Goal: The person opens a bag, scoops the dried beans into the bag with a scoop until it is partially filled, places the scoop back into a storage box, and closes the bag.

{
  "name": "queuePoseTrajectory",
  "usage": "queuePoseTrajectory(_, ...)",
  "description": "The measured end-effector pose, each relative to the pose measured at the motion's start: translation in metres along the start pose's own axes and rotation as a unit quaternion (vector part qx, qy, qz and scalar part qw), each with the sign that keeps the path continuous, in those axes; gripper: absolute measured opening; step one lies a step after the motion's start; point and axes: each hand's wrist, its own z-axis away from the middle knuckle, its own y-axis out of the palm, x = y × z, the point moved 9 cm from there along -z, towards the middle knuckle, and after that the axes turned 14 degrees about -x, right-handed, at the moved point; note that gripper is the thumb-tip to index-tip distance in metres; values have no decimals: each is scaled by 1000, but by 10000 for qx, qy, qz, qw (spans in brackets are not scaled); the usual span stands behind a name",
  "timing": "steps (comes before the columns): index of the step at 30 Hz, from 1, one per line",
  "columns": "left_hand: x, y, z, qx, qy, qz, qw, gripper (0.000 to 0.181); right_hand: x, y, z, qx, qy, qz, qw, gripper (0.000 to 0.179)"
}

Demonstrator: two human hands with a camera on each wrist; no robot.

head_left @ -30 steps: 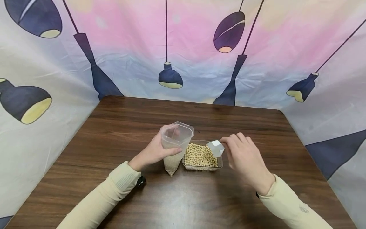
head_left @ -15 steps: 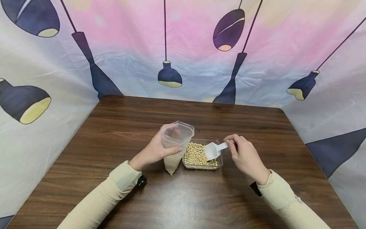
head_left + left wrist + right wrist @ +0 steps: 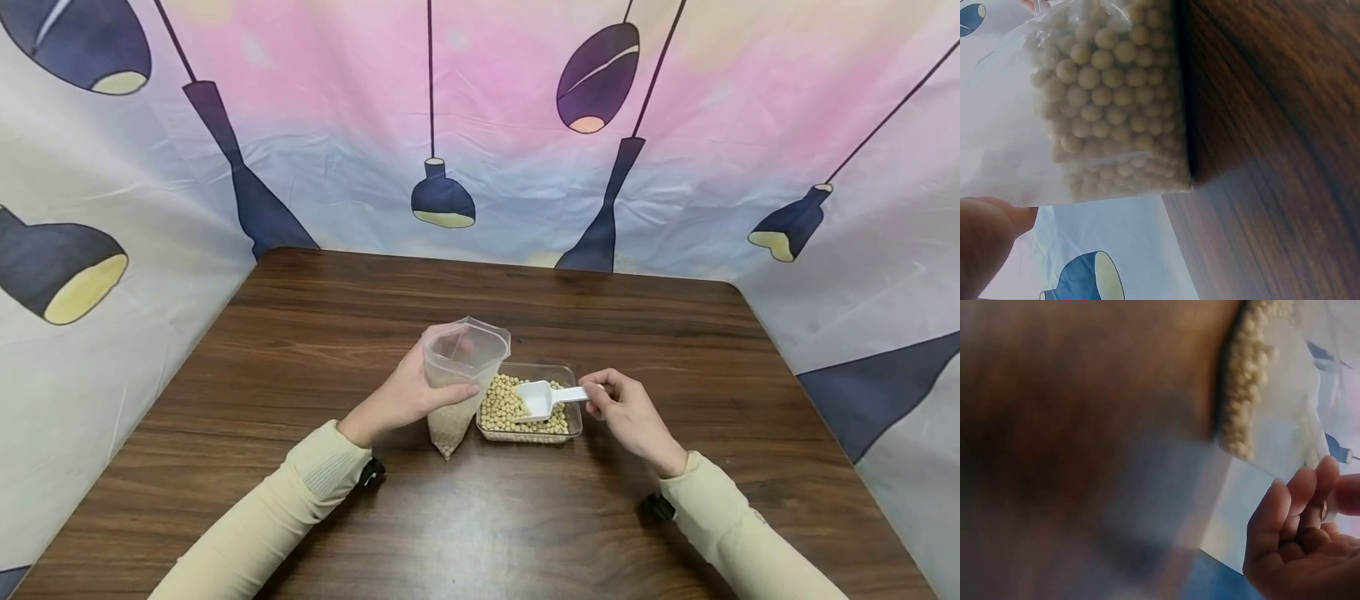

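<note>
My left hand (image 3: 405,396) grips a clear plastic bag (image 3: 467,354) from its left side, thumb across the front, holding its mouth open. Pale round soybeans (image 3: 1110,94) fill the lower part of the bag, seen close up in the left wrist view. Just right of the bag stands a clear rectangular container (image 3: 529,439) of soybeans (image 3: 498,402). By the end of its handle, my right hand (image 3: 633,417) pinches a white scoop (image 3: 536,401), whose bowl lies at the beans inside the container. How deep the scoop sits is hard to tell.
Both things stand on a dark brown wooden table (image 3: 375,308) with rounded far corners. A fabric backdrop (image 3: 337,125) printed with hanging lamps surrounds its back and sides. Black bands (image 3: 658,507) show at the wrists.
The right hand has come down and turned, bringing the scoop from a tilted pose at the container's right side to a flatter one over the beans, further left. The left hand and bag stay put.
</note>
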Motion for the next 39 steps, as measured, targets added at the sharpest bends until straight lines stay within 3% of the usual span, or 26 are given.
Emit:
queuePoseTrajectory(7,-1,-1,1,-4,10,-19,10000,74,-11,10,0,153,727,-650,9951,24)
queuePoseTrajectory(14,0,-5,2,-89,63,-58,9999,75,-24,6,-1,129,1104,-1091,9878,27)
queuePoseTrajectory(23,-1,-5,1,-120,104,-44,9999,75,-31,-6,-4,146,1487,-1828,9717,30)
queuePoseTrajectory(29,-1,-6,1,-106,82,-25,9999,74,-12,-26,-8,19,1403,-2005,9696,37)
queuePoseTrajectory(33,0,-6,1,-98,53,-13,9999,74,10,-42,-11,-74,1203,-2179,9685,44)
queuePoseTrajectory(39,0,-5,1,-84,-29,47,9999,74,49,-54,-13,-152,849,-2681,9595,40)
